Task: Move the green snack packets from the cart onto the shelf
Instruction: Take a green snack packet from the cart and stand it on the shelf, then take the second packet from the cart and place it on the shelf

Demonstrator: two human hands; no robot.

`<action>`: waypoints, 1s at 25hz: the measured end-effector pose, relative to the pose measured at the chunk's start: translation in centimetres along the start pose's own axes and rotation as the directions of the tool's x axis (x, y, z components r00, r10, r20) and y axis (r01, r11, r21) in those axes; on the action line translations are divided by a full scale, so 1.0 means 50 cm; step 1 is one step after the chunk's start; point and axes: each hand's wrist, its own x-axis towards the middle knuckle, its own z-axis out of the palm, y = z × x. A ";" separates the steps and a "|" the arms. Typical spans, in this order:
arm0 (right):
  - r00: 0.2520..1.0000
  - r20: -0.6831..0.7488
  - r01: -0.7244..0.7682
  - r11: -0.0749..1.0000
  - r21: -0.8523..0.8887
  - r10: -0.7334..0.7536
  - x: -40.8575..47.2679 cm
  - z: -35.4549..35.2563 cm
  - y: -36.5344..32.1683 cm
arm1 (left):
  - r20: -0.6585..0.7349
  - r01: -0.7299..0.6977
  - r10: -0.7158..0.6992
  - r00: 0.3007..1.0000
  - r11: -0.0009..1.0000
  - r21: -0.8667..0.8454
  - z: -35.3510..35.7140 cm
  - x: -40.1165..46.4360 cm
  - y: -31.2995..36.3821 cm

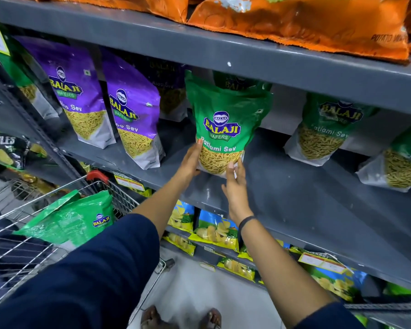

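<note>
A green Ratlami Sev packet stands upright on the grey middle shelf, near its front edge. My left hand grips its lower left side. My right hand touches its lower right corner with thumb and fingers. Behind it, another green packet peeks out. Two more green packets stand to the right on the same shelf. In the wire cart at lower left lies a green packet on its side.
Purple Aloo Sev packets stand left of the held packet. Orange bags fill the shelf above. Yellow-blue chip bags line the lower shelves. Bare shelf shows between the held packet and the right green packets. My sandalled feet are on the floor.
</note>
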 end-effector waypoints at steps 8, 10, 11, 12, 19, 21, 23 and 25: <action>0.915 -0.402 0.075 0.995 0.069 -0.041 -0.051 0.118 0.075 | -0.389 -0.228 0.262 0.883 0.965 0.131 -0.155 -0.054 -0.156; 0.959 -0.274 0.065 0.997 -0.040 -0.074 -0.090 0.200 0.110 | -0.559 -0.142 0.222 0.799 0.973 0.183 -0.270 -0.095 -0.227; 0.983 -0.166 0.052 0.990 -0.128 -0.073 -0.102 0.249 0.131 | -0.638 -0.081 0.179 0.749 0.980 0.181 -0.332 -0.115 -0.258; 0.999 -0.035 0.020 0.976 -0.218 -0.028 -0.109 0.313 0.160 | -0.719 0.007 0.106 0.687 0.988 0.153 -0.411 -0.126 -0.297; 0.686 0.272 -0.469 0.696 -0.543 0.675 -0.071 0.564 0.279 | -0.636 0.564 -0.487 0.598 0.820 -0.098 -0.754 -0.132 -0.417; 0.721 0.263 -0.412 0.701 -0.582 0.642 -0.035 0.606 0.317 | -0.529 0.569 -0.515 0.675 0.819 -0.071 -0.795 -0.109 -0.400; 0.733 0.267 -0.389 0.708 -0.589 0.626 -0.006 0.637 0.364 | -0.483 0.566 -0.513 0.709 0.823 -0.043 -0.810 -0.077 -0.399; 0.741 0.268 -0.375 0.710 -0.595 0.616 -0.002 0.648 0.420 | -0.485 0.562 -0.503 0.716 0.827 -0.027 -0.799 -0.060 -0.413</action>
